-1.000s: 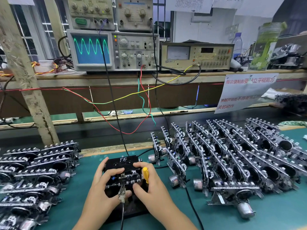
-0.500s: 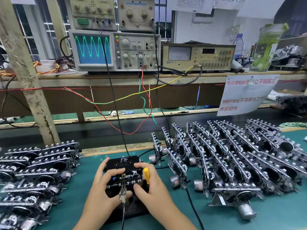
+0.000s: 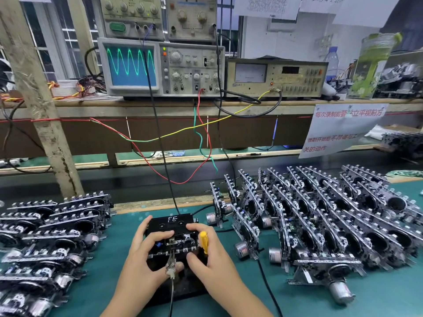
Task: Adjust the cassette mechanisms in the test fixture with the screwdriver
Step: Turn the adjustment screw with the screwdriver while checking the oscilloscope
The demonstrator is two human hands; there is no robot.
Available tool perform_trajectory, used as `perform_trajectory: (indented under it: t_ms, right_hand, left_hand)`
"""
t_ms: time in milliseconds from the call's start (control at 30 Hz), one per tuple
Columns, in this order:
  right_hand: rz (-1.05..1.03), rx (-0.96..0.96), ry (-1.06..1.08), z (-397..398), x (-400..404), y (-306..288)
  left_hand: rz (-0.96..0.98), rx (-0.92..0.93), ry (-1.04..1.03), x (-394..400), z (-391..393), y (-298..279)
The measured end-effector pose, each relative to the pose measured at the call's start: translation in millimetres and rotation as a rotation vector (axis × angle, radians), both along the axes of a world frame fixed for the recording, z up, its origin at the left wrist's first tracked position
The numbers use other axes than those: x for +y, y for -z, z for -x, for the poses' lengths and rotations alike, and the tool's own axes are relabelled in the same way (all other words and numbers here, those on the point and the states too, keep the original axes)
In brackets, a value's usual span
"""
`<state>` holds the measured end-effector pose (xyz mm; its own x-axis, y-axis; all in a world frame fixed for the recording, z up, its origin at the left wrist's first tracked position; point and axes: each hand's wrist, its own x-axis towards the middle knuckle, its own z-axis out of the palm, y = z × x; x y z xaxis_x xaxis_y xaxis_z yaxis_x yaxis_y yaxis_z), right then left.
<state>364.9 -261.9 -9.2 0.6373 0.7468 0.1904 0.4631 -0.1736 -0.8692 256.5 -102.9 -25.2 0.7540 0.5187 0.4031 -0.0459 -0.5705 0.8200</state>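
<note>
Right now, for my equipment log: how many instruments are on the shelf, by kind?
Oscilloscope: 1
Meter box: 1
Knob boxes on top: 2
Total: 4

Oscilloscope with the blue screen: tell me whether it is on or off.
On. The grey oscilloscope with the blue screen shows a bright green sine wave across its lit display.
</note>
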Motion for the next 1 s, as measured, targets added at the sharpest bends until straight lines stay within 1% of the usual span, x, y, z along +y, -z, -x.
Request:
perform_trajectory:
  t_ms: [167,533,1000]
  right_hand:
    - [0.052,-0.087,-0.019,2,-2,-4]
    - [0.055,-0.116,-0.023,-1,-1,-14]
    - [0.057,-0.108,-0.006,0,1,-5]
  left_hand:
    - [0.003,0.0,-0.003,0,0,-1]
    - [-0.007,0.008,-0.01,0,0,-2]
    - [-0.021,-0.006,0.014,0,1,1]
